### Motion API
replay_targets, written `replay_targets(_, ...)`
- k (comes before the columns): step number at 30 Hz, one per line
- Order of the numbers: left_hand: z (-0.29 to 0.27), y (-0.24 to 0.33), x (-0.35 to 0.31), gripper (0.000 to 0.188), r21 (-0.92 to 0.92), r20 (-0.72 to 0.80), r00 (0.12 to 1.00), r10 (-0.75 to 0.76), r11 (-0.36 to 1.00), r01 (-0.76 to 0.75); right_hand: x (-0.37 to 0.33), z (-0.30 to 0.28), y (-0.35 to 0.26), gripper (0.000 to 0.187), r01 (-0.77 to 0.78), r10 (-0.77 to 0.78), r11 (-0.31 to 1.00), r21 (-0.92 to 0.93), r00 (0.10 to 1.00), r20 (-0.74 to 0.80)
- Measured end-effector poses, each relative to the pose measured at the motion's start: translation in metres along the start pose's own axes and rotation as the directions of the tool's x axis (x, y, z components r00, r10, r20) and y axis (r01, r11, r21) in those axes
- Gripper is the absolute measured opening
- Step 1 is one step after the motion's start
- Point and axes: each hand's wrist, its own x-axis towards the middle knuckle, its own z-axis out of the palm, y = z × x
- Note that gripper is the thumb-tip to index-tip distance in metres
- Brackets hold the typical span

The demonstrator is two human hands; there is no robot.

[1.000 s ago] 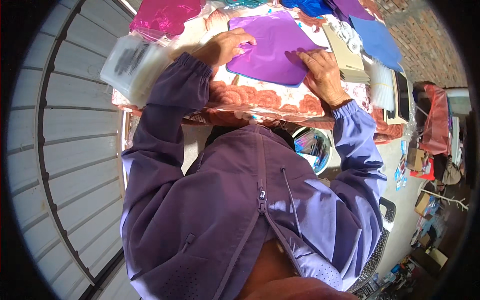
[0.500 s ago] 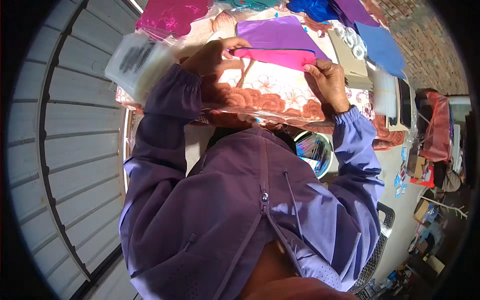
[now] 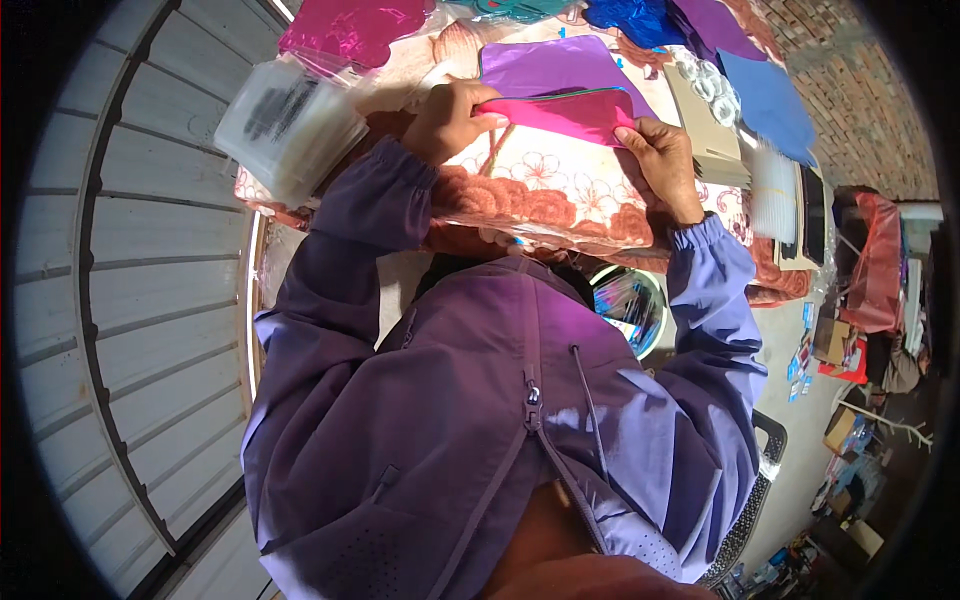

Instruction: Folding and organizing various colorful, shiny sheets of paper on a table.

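A shiny pink foil sheet (image 3: 565,118) is stretched between my two hands above the table, its upper edge showing a thin dark and greenish line. My left hand (image 3: 450,120) pinches its left end between thumb and fingers. At the right end, my right hand (image 3: 662,160) grips the corner, thumb on the near side. Just behind it lies a flat purple foil sheet (image 3: 545,65), partly covered by the pink one. Whether the two are joined, I cannot tell. Under both hands spreads a floral cloth (image 3: 540,185) with a clear plastic cover.
Left of my hands stands a clear plastic box (image 3: 275,110). Pink foil (image 3: 355,30) and blue foil (image 3: 630,20) lie along the far side. On the right are white rolls (image 3: 712,90), grey-beige card (image 3: 700,125) and a blue sheet (image 3: 768,105). Below the table edge sits a bucket (image 3: 655,310).
My left hand has shifted right and its fingers have closed in on the sheet's left end. The pink face has tilted and looks darker. My right hand keeps its grip.
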Motion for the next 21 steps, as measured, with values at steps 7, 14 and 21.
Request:
replay_targets(7,0.007,-0.006,-0.004,0.022,0.098,-0.029,0.997,0.069,0.993,-0.066,-0.005,-0.008,-0.003,0.029,0.145,-0.143,0.989,-0.023,0.986,0.089)
replay_targets(14,0.008,0.002,-0.005,0.023,0.207,-0.068,0.997,-0.028,0.977,0.041,-0.007,-0.004,-0.008,0.025,-0.102,0.103,0.994,0.025,0.995,-0.011)
replay_targets(21,0.009,0.011,-0.002,0.024,0.252,-0.095,0.984,-0.148,0.953,0.167,-0.002,-0.002,-0.014,0.031,-0.002,-0.042,0.909,-0.417,0.994,-0.096)
